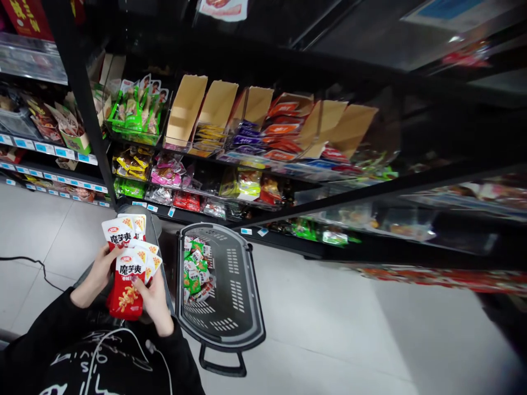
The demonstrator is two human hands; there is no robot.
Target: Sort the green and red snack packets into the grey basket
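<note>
My left hand [95,276] and my right hand [155,299] both grip a fanned stack of red-and-white snack packets [128,263] held close to my chest at the lower left. The left hand's fingers wrap the stack's left edge; the right hand's fingers close over the front packet from the right. Black sleeves cover both arms. Just to the right, on the floor, stands a dark grey shopping basket [242,307] holding several small green and red packets [194,271].
Black store shelves [230,159] full of snack bags and cardboard display boxes run across the view, with blue price tags along their edges. A black cable [28,262] lies on the grey tiled floor at the left. Open floor [349,329] stretches to the right of the basket.
</note>
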